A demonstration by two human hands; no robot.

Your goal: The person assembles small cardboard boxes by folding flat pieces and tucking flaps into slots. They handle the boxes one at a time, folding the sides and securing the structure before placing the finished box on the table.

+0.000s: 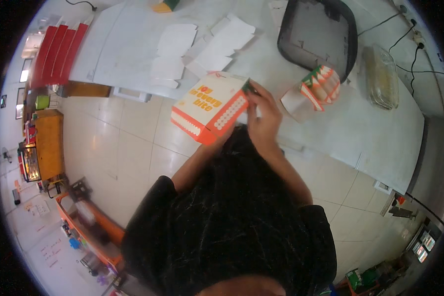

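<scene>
A cardboard food box (pixel 202 103), white on top with orange sides and yellow lettering, is held up in front of me at the table's near edge. My right hand (pixel 264 113) grips its right corner, thumb and fingers closed around a dark green end flap. My left hand (pixel 216 140) reaches under the box from the near side and bears it from below; its fingers are hidden behind the cardboard. To the right, a patterned orange, white and green carton (pixel 320 88) lies on the table, apart from my hands.
On the white table (pixel 375 143) lie flat white cardboard blanks (pixel 217 47). A black-rimmed tray (pixel 354 44) and a clear plastic container (pixel 381 79) are at the right. Red cardboard pieces (pixel 59 54) stand far left. A green-yellow carton piece (pixel 166 6) is at the far edge.
</scene>
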